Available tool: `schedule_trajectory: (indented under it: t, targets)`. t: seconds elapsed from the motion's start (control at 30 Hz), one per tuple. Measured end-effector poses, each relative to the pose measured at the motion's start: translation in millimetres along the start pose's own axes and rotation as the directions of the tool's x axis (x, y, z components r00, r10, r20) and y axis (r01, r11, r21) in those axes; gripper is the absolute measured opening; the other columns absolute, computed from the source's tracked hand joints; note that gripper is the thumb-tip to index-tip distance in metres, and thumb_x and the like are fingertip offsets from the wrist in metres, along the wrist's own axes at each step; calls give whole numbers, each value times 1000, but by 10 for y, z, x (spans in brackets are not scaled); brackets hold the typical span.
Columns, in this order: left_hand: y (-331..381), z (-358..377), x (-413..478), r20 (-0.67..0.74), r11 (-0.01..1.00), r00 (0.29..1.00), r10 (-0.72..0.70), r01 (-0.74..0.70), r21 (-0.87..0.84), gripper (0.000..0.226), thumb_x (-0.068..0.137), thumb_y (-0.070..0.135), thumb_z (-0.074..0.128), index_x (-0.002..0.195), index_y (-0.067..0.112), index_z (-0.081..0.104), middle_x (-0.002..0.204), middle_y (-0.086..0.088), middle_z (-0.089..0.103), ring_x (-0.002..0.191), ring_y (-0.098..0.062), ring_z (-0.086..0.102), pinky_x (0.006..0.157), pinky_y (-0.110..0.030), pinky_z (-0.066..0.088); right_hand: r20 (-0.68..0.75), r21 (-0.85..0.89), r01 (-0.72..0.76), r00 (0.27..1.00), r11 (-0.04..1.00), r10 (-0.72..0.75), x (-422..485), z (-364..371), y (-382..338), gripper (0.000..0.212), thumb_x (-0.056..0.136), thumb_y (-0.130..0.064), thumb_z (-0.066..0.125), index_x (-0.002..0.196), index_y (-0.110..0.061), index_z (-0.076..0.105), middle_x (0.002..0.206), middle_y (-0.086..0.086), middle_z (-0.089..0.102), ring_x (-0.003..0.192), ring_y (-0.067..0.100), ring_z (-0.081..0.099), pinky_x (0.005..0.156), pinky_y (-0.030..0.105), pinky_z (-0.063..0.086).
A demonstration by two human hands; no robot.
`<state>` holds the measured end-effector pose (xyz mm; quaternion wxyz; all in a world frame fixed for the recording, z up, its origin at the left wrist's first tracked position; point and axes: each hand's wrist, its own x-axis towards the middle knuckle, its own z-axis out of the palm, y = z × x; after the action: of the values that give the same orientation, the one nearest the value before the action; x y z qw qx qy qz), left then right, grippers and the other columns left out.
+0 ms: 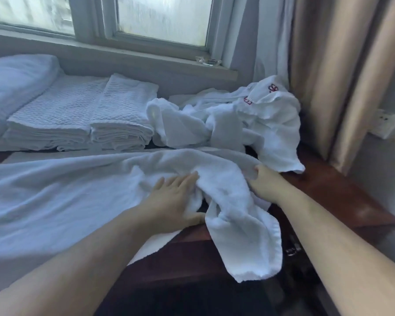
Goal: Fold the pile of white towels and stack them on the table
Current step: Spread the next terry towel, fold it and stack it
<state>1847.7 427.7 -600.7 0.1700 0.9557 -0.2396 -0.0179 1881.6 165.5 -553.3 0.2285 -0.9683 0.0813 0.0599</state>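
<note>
Left hand: I see my left hand (169, 197) lying flat on the large towel (62, 197), fingers (183, 181) straight and released, palm pressing the cloth near the middle of the table.
Right hand: my right hand (263, 185) is at the towel's right end, fingers curled into the cloth and grasping a bunched fold; the fingertips are buried in the fabric, so I cannot see them.
Large towel: spread across the near left of the table (328, 197), rumpled towards the right; its right end droops over the near edge of the table between my two forearms.
Unfolded pile: a heap of loose white towels (226, 124) sits at the far right, just beyond the large towel; the topmost piece carries red embroidered marks (273, 88).
Folded stacks: two stacks of folded waffle-textured towels (82, 119) stand side by side, touching, at the far left, against the wall below the window sill.
Soft roll: a thicker white folded bundle (16, 83) rests at the far left beside those stacks.
Table: dark reddish wood, bare at the right corner.
Surroundings: a window (162, 19) behind, a beige curtain (342, 65) at the right, a wall socket (384, 122) past the curtain.
</note>
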Motion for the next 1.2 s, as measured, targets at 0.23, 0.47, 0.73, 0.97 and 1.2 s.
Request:
schedule_trajectory:
  t: [0.23,0.47,0.73,0.97,1.2]
  targets:
    - [-243,-85,-173,-324,985,946,13,-67,-158,35,80,0,53,104,22,66,103,15,58,104,-10,53,86,-31,42,111,-115,201,976,973,-189,106,-28,25,36,86,-45,74,115,-27,63,112,-5,60,99,16,59,78,29,49]
    - [-273,-555,-225,58,969,988,-144,153,-195,35,78,44,42,64,24,67,74,6,67,78,-9,61,75,-32,45,-389,-275,2,914,962,-113,336,-38,108,15,91,-28,64,102,-19,59,108,3,57,103,28,53,88,41,46]
    - [70,-528,-26,393,989,919,0,58,-137,33,85,53,70,117,56,63,129,27,47,121,0,46,106,-31,39,-33,-18,226,973,974,-227,234,52,-74,28,101,-22,50,81,-14,67,69,-6,57,68,16,53,57,27,40]
    - [37,-382,46,201,999,979,16,-26,46,65,72,75,66,132,59,47,133,27,40,128,-4,36,104,-25,35,15,449,20,999,893,-30,305,-266,80,53,86,17,26,106,-7,70,106,11,76,107,25,70,99,41,55]
    - [-82,-176,-1,419,992,908,-15,-39,120,130,47,93,57,147,59,-19,154,31,-33,143,-5,-36,118,-40,-19,7,497,19,1000,868,-26,342,-209,148,44,92,7,34,106,-19,66,101,2,76,105,20,70,74,27,56]
